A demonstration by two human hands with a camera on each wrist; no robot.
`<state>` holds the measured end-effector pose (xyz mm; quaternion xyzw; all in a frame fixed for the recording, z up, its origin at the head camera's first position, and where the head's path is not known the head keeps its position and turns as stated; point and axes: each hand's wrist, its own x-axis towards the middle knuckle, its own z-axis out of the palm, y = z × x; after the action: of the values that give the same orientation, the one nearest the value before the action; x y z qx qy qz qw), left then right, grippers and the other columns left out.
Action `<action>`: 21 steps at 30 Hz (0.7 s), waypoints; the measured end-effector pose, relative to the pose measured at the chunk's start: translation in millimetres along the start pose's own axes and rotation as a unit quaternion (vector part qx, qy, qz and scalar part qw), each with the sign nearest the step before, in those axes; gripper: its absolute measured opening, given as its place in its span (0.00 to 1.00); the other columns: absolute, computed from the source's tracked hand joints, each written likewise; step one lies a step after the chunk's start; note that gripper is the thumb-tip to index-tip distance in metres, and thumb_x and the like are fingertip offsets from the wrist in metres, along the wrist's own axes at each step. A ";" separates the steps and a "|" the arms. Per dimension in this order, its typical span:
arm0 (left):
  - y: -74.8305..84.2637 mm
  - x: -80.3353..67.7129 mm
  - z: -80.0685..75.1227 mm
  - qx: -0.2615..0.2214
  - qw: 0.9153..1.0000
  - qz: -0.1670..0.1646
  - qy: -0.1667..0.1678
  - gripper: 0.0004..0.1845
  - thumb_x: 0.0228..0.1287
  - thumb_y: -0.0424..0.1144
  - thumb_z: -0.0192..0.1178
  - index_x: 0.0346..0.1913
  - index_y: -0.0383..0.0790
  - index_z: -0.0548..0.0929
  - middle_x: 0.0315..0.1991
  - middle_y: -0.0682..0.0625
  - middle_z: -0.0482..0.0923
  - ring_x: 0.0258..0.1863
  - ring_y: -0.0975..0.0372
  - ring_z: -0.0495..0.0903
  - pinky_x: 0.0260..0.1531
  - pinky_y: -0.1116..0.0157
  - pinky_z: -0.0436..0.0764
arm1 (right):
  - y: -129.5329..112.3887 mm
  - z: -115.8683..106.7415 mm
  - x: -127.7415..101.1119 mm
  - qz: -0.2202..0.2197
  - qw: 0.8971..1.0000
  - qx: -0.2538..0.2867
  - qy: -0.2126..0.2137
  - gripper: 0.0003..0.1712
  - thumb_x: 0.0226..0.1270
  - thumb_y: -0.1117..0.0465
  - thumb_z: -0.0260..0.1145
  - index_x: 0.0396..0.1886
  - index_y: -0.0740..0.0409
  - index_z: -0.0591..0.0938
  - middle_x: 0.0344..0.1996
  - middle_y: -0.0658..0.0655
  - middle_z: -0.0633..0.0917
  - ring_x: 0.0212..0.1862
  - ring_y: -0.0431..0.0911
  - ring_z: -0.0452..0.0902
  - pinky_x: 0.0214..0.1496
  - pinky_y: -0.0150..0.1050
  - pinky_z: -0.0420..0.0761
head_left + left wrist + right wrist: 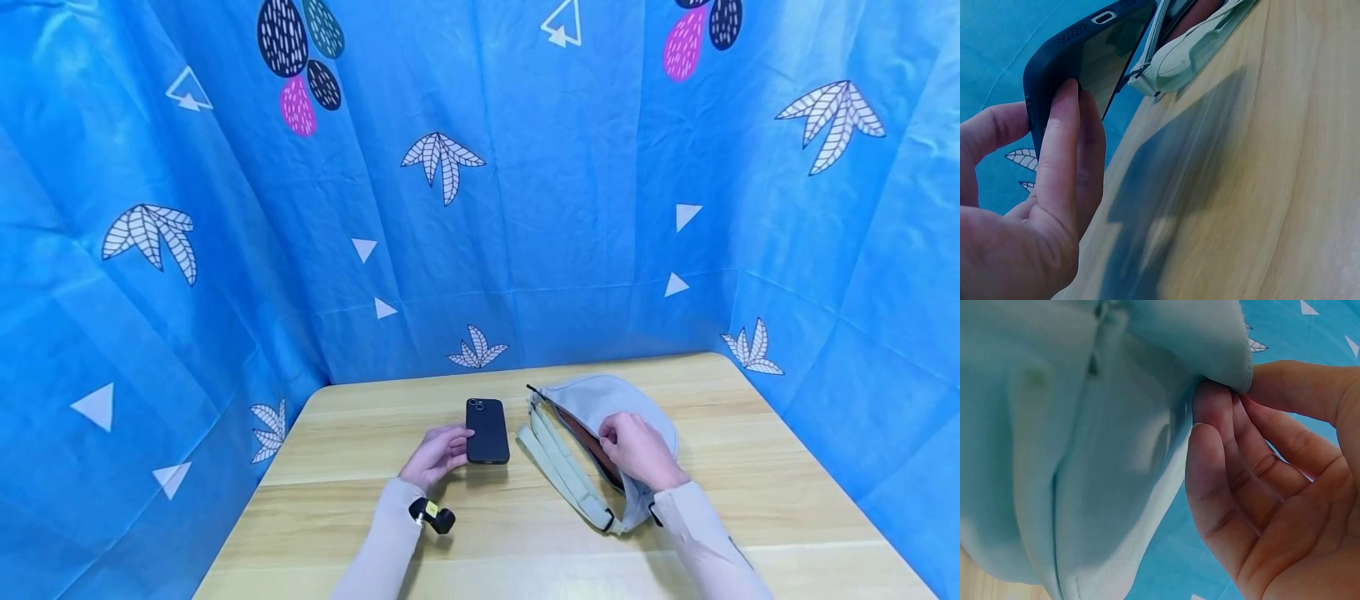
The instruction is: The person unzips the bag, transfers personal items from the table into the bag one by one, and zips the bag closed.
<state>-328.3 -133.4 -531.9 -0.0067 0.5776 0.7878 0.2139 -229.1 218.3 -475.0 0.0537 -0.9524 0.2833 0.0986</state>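
Note:
My left hand (437, 454) grips a black smartphone (487, 433) by its left edge, with its camera side up in the head view. In the left wrist view the thumb and fingers pinch the phone (1063, 59), its charging port in sight and its shadow falling on the table. To the right lies a pale grey-green waist bag (600, 390), its zip opening parted to a brown inside. My right hand (641, 450) is over the bag's near right side. Seen from the right wrist, thumb and fingers of the right hand (1279, 487) pinch the edge of the bag's fabric (1225, 344).
The bag's light green strap (562, 471) lies looped along its left side, with a dark buckle at the near end. Everything is over a light wooden table (360, 533). A blue patterned curtain (562, 208) stands behind and at both sides.

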 end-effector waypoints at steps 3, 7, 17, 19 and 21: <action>-0.4 -0.8 3.9 -0.004 1.000 0.001 -0.002 0.09 0.70 0.26 0.59 0.50 0.31 0.80 0.36 0.46 0.88 0.38 0.61 0.88 0.42 0.63 0.90 | 0.1 -0.3 0.1 0.000 1.000 0.001 0.000 0.05 0.63 0.69 0.68 0.32 0.57 0.89 0.30 0.51 0.89 0.32 0.42 0.80 0.34 0.43 0.82; -1.1 -2.4 9.4 -0.002 1.000 0.000 -0.004 0.10 0.70 0.26 0.59 0.52 0.30 0.79 0.36 0.46 0.89 0.38 0.60 0.88 0.43 0.63 0.90 | 0.1 -0.4 0.0 -0.003 1.000 0.000 0.002 0.05 0.63 0.69 0.68 0.32 0.57 0.89 0.30 0.51 0.89 0.32 0.42 0.80 0.35 0.44 0.82; -4.6 -2.3 19.9 0.014 1.000 0.000 -0.026 0.24 0.71 0.29 0.59 0.67 0.23 0.71 0.39 0.48 0.89 0.40 0.61 0.88 0.45 0.64 0.90 | 0.9 -0.2 0.4 -0.008 1.000 0.003 -0.001 0.06 0.64 0.69 0.68 0.32 0.57 0.89 0.29 0.51 0.89 0.31 0.42 0.78 0.34 0.41 0.81; -5.1 -1.8 22.4 0.009 1.000 -0.002 -0.027 0.24 0.71 0.28 0.59 0.66 0.24 0.71 0.39 0.47 0.89 0.40 0.61 0.88 0.45 0.64 0.90 | 0.7 -0.6 0.6 -0.009 1.000 0.002 0.000 0.06 0.64 0.69 0.68 0.31 0.57 0.89 0.29 0.50 0.89 0.31 0.42 0.79 0.34 0.41 0.81; -6.2 -1.6 24.9 0.008 1.000 -0.001 -0.028 0.21 0.71 0.28 0.58 0.64 0.24 0.73 0.38 0.47 0.89 0.39 0.61 0.88 0.44 0.64 0.90 | 0.5 -0.8 0.3 -0.010 1.000 0.001 0.001 0.06 0.63 0.69 0.68 0.31 0.57 0.89 0.29 0.50 0.89 0.31 0.42 0.78 0.34 0.42 0.81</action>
<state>-318.9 -109.7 -528.9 0.0162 0.5777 0.7828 0.2308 -229.4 219.1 -474.6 0.0630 -0.9514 0.2837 0.1023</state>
